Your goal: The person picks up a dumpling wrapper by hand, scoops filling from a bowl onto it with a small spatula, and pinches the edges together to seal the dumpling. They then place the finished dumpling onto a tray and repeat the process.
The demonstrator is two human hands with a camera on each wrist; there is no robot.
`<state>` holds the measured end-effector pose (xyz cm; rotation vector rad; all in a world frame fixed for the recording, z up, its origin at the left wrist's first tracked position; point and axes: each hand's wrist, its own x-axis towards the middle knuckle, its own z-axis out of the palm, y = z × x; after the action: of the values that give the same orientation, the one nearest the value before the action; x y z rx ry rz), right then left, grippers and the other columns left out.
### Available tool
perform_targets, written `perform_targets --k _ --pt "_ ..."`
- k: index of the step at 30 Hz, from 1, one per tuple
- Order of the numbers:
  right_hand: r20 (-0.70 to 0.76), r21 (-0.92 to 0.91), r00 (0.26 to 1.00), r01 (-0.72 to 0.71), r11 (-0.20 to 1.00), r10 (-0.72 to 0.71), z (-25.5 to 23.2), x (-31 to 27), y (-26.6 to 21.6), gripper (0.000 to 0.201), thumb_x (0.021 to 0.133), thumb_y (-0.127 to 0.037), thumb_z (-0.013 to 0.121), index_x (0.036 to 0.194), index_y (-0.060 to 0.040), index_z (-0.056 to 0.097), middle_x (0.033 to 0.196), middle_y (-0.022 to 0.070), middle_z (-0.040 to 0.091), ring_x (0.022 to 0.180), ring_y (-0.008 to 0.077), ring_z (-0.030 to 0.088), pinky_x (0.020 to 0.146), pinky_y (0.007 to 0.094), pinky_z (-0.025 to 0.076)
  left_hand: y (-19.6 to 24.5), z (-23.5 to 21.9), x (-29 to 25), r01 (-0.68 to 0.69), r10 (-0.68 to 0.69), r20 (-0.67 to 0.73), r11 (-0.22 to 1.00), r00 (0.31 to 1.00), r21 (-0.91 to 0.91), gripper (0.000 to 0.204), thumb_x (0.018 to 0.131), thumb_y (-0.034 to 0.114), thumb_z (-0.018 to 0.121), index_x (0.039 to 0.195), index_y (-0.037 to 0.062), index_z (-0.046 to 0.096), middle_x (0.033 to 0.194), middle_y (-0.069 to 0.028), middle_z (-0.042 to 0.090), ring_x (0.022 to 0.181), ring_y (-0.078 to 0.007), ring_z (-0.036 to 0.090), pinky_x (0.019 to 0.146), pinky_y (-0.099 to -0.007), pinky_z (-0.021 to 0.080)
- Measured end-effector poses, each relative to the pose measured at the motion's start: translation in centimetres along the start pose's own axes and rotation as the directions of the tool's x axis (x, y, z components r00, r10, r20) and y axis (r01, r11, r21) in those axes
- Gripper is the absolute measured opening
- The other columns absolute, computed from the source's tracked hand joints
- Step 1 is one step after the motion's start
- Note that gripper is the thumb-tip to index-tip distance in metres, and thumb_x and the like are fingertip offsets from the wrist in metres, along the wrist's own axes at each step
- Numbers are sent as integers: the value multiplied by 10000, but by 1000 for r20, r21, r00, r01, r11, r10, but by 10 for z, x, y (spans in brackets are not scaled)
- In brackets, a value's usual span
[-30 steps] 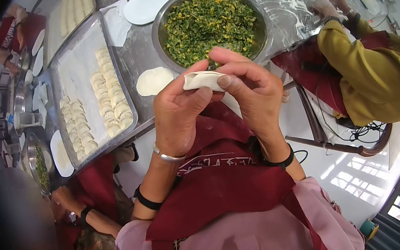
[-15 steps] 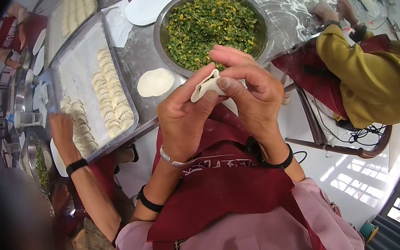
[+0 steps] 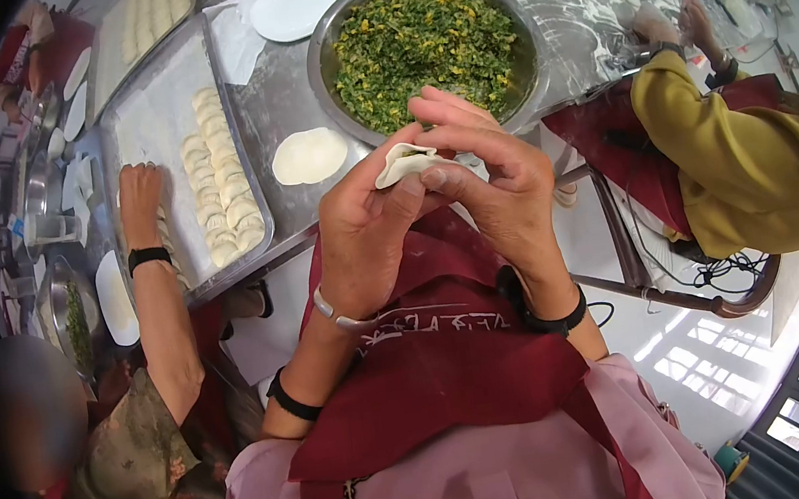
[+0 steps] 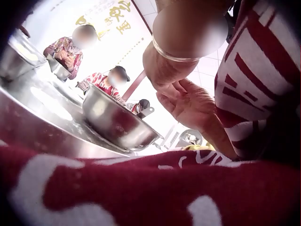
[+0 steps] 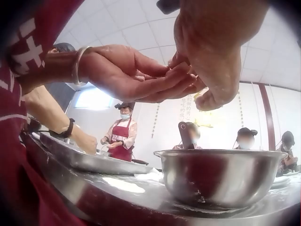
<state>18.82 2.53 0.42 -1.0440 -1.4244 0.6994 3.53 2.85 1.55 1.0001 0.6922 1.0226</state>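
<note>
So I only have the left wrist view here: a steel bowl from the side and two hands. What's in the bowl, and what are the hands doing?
Observer: The steel bowl holds chopped green filling with yellow bits.
Operator: And the hands?
Observer: The left hand and right hand pinch a folded dumpling between them, above the table edge.
Operator: Anything else nearby?
Observer: A flat round wrapper lies beside the bowl, and a tray carries rows of finished dumplings.

Filling bowl [image 3: 527, 71] close ahead of hands [image 3: 433, 195]
</note>
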Motion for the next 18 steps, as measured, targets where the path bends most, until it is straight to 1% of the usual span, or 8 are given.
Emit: perform_targets --k 4,7,10,13,16,18 --pt "12 -128 991 137 982 -137 -1 0 2 209 754 -22 729 963 -34 723 1172 140 690 1215 341 582 1009 406 456 4 3 -2 27 -27 -10 999 1000 41 473 1009 112 522 1423 -76 394 1209 -141 611 1084 -189 624 932 -325 552" --pt "18 -167 981 193 967 -193 -1 0 0 178 745 -14 721 922 -25 715 1148 142 696 1190 346 596 977 406 477 13 3 -3 59 -74 44 962 996 267 480 993 76 521 1432 -66 390 1154 -130 639 1017 -167 648 883 -294 558" --pt "18 -141 978 206 968 -205 0 -3 5 203 731 -9 719 934 -14 712 1136 141 700 1182 341 600 960 408 488 12 2 -2 11 -40 89 952 995 305 487 971 37 520 1434 -55 400 1110 -116 656 938 -138 661 813 -266 557" --pt "80 -157 972 230 961 -220 -5 -3 8 240 729 -22 729 968 -6 711 1164 145 688 1197 345 590 976 412 478 7 0 -1 94 -101 29 977 994 192 495 947 8 518 1428 -52 416 1122 -107 653 901 -119 657 769 -255 552" --pt "65 -176 996 69 982 -58 -4 -1 -5 291 718 -35 746 1007 -22 717 1200 141 674 1216 344 576 990 413 468 7 -2 2 66 -72 36 984 997 163 526 922 -20 503 1438 -43 403 1103 -98 653 887 -116 653 753 -253 548" --pt "109 -142 993 65 988 -50 -5 0 -8 312 711 -43 756 1021 -32 720 1217 138 666 1225 343 569 995 415 464 9 -2 0 77 -88 48 977 995 197 540 918 -25 498 1447 -39 386 1085 -94 653 883 -115 650 746 -254 549"
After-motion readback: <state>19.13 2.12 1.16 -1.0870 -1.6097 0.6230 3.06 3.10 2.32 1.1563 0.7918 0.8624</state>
